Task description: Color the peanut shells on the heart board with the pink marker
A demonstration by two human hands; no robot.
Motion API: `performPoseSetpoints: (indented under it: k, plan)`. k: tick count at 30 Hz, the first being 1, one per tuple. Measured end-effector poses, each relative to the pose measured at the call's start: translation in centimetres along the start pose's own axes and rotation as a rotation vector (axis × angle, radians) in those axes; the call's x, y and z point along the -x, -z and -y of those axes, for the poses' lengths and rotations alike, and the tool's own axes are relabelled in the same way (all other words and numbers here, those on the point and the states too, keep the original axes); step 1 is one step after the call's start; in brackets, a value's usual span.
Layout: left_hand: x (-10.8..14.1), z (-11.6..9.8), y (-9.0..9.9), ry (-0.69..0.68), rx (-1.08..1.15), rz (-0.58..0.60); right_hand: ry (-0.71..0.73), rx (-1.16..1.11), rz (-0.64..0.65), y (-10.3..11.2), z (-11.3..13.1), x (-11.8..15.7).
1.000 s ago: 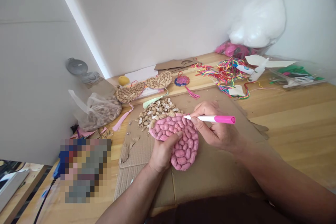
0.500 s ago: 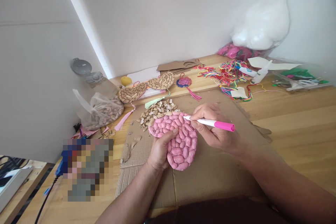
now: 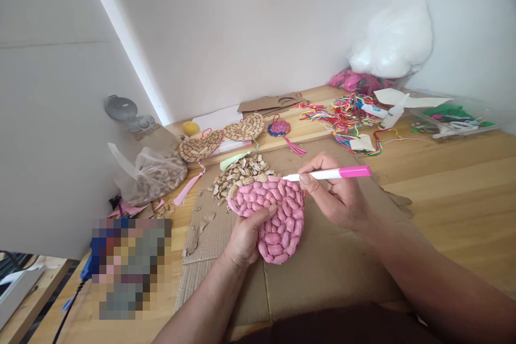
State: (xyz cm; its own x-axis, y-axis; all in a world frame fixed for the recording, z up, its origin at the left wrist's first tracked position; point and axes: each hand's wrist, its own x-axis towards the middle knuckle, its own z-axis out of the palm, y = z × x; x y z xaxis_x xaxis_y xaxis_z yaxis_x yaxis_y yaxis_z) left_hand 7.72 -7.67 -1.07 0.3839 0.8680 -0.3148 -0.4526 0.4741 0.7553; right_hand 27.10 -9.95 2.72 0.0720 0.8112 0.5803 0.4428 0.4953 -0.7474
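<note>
A rounded piece covered with peanut shells, mostly pink with some tan shells along its upper left edge, is held up over the cardboard. My left hand grips it from the lower left, thumb on its face and the other fingers hidden behind. Between the thumb and fingers of my right hand is a white marker with a pink end. Its tip is at the piece's top edge. Behind the piece lies a heap of loose shells.
Shell-covered pieces with tassels lie at the back, beside a small pink and blue disc. Bagged peanuts stand left. Colourful cords, a bottle and a clear tray are at the back right.
The marker has tilted from sloping down to the right to nearly level, its pink end now higher. My right hand has shifted slightly with it. The view has moved a little.
</note>
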Motion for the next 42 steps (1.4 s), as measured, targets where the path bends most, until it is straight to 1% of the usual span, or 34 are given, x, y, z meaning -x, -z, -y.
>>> performPoseSetpoints:
  k: [6, 12, 16, 18, 22, 27, 32, 37, 42]
  plan:
    - [0.1, 0.1, 0.1, -0.045, -0.036, -0.011, 0.025, 0.009, 0.023, 0.2, 0.5, -0.2]
    - [0.0, 0.2, 0.4, -0.045, -0.047, -0.024, 0.006, 0.114, 0.036, 0.6, 1.1, -0.6]
    - [0.0, 0.0, 0.2, -0.04, -0.042, -0.025, -0.007, 0.044, -0.013, 0.6, 0.3, -0.4]
    - [0.0, -0.1, 0.1, -0.035, -0.038, -0.028, -0.016, 0.008, -0.017, 0.6, 0.1, -0.3]
    - [0.0, -0.1, 0.3, -0.022, -0.045, -0.028, -0.037, 0.028, 0.043, 0.8, 0.6, -0.5]
    - [-0.1, 0.0, 0.5, -0.028, -0.041, -0.005, -0.028, -0.022, 0.018, 0.9, 0.8, -0.7]
    - [0.0, 0.0, 0.5, -0.009, -0.031, 0.003, -0.008, -0.031, 0.075, 0.8, 0.6, -0.6]
    - [0.0, -0.1, 0.5, 0.003, -0.024, 0.007, -0.005, -0.042, -0.005, 0.7, 0.4, -0.6]
    - [-0.1, -0.1, 0.4, 0.004, -0.018, -0.003, 0.009, -0.021, 0.076, 0.9, 1.0, -0.8]
